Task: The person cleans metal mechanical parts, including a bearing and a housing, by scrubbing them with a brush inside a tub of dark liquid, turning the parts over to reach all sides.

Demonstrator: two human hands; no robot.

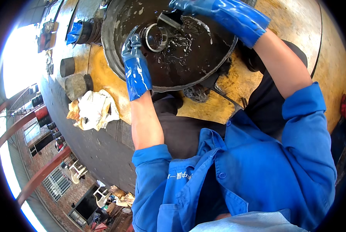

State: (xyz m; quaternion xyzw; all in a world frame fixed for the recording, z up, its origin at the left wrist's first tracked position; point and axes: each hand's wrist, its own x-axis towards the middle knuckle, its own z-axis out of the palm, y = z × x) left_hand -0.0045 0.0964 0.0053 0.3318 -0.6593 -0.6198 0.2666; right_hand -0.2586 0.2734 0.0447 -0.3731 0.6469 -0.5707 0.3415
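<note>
Working over a wide black tub (pixel 111 40) at the top center of the frame, a person in a blue jacket (pixel 265 166) with rolled sleeves reaches in with 2 hands in glossy blue gloves. The left hand (pixel 134 50), at upper center-left, is bent at the fingers beside the left edge of a round metal ring (pixel 146 38); whether it touches or grips the ring cannot be told. The ring sits in dark, shiny liquid (pixel 180 71) left of the tub's middle, its pale rim showing. The right hand (pixel 184 7), at the top edge, has its fingers at a curved, reflective metal piece (pixel 169 20) above and to the right of the ring; the view does not show whether they are closed on it.

At upper left, a blue sheet (pixel 74 32) lies against a stack of dark rings (pixel 91 31). Below are a dark cylinder (pixel 67 67) and a gray cylinder (pixel 75 87), near a stained white cloth (pixel 97 110) on the floor. Yellow stains (pixel 198 114) spread beneath the tub. At lower left, 2 white chairs (pixel 77 172) stand near a brick wall (pixel 35 166) with a barred window (pixel 57 183).
</note>
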